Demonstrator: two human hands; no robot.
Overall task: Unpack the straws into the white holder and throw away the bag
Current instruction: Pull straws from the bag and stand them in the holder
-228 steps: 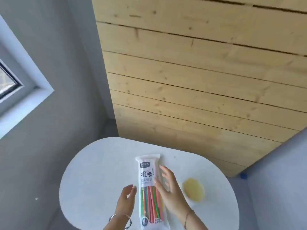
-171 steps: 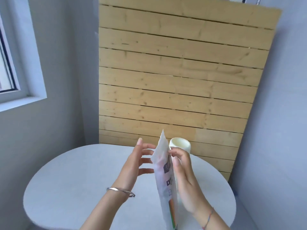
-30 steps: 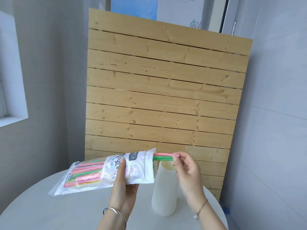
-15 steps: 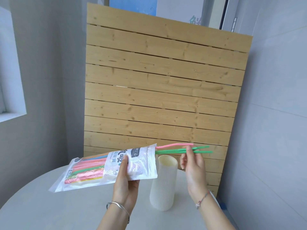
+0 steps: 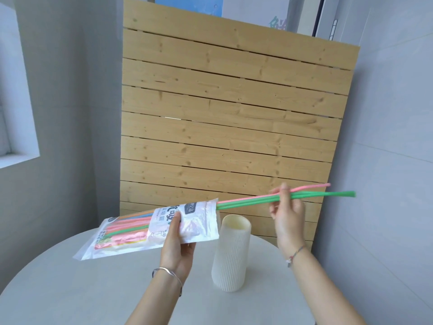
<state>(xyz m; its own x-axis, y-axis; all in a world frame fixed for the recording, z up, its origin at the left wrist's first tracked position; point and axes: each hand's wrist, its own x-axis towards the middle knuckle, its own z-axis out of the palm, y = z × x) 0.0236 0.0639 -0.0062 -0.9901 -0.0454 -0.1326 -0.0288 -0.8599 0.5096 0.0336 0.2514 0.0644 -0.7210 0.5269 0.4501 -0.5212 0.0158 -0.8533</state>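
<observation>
My left hand grips the clear and white straw bag near its open end and holds it almost level above the table. Several coloured straws still lie inside it. My right hand pinches a pink and two green straws, drawn most of the way out of the bag's mouth and pointing right. The white ribbed holder stands upright on the table below the bag's mouth, between my two hands, with nothing visible inside.
A round grey table carries the holder. A wooden slat panel leans against the wall right behind it. Grey walls close in left and right, with a window recess at the left.
My right hand has pulled the pink and green straws farther right out of the bag. The bag in my left hand has stayed where it was.
</observation>
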